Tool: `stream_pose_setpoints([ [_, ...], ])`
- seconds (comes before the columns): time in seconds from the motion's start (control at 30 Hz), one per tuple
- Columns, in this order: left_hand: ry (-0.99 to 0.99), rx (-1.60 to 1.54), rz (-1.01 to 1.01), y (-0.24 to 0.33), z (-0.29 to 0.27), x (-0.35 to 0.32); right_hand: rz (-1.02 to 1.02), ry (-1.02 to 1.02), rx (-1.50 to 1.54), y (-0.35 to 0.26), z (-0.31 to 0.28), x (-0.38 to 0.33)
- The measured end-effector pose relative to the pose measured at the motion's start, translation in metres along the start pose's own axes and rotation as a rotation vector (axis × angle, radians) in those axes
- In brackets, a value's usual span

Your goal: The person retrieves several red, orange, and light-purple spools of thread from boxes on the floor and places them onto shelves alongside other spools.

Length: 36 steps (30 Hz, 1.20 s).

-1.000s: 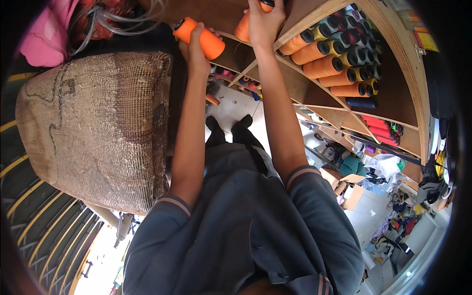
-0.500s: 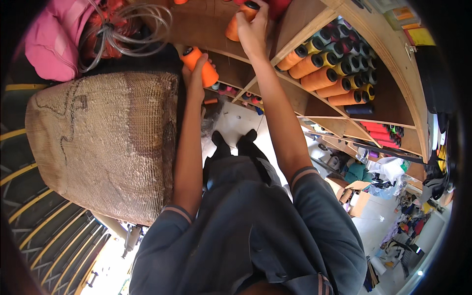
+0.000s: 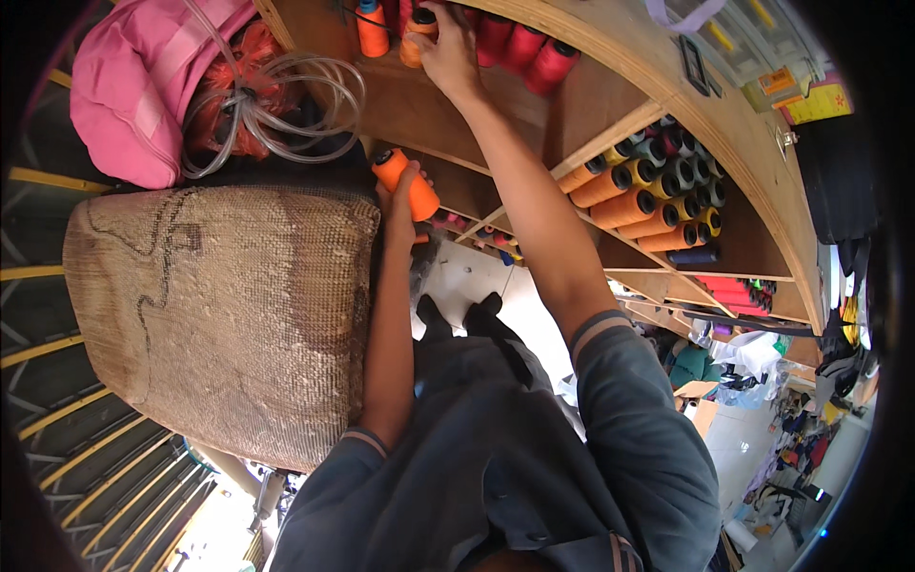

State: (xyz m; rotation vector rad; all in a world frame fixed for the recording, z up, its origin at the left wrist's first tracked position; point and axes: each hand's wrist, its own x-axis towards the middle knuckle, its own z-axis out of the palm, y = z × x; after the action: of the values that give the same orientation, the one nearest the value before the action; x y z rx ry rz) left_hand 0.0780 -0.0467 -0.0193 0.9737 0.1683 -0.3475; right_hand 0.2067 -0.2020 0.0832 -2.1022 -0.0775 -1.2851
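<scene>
My left hand [image 3: 398, 202] is closed round a bright orange thread spool [image 3: 414, 191] with a dark top, held tilted beside the woven-covered cushion. Up at the wooden shelf, my right arm is stretched far out. My right hand [image 3: 454, 59] has its fingers round a lighter orange thread spool [image 3: 416, 48], which stands upright in the upper compartment. Just left of it is another orange spool [image 3: 373, 30], with a dark strand near its top. Red spools [image 3: 551, 67] stand to the right of my right hand. My palms hide parts of both held spools.
A worn cushion [image 3: 229, 305] with brown woven covering fills the left side. Beyond it lie a pink bag [image 3: 124, 105] and a coil of clear tubing [image 3: 315, 91]. The shelf's curved wooden edge [image 3: 610, 48] runs along the right, with stacked orange spools [image 3: 634, 207] in a compartment.
My right hand has moved left and further into the shelf with its orange spool, now beside another spool. The view has shifted, showing more of the upper compartment. My left hand still holds its spool.
</scene>
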Motion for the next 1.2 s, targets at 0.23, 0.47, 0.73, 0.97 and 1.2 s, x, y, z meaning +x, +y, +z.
stream_pose_setpoints([
  [0.23,0.041,-0.021,-0.031,-0.002,0.002,-0.004,0.014,-0.162,-0.146,0.027,0.032,0.014],
  [0.47,0.035,0.006,-0.004,-0.006,0.003,0.000,-0.076,-0.025,-0.100,0.028,0.037,0.007],
  [0.73,-0.005,-0.051,-0.047,0.010,0.013,-0.010,0.189,-0.081,0.018,-0.021,-0.018,-0.025],
  [0.97,-0.037,0.133,0.311,0.040,0.053,-0.010,0.378,-0.550,0.305,-0.078,-0.114,-0.095],
  [1.2,-0.188,0.393,0.470,0.047,0.079,0.011,0.284,-0.474,0.094,-0.061,-0.109,-0.087],
])
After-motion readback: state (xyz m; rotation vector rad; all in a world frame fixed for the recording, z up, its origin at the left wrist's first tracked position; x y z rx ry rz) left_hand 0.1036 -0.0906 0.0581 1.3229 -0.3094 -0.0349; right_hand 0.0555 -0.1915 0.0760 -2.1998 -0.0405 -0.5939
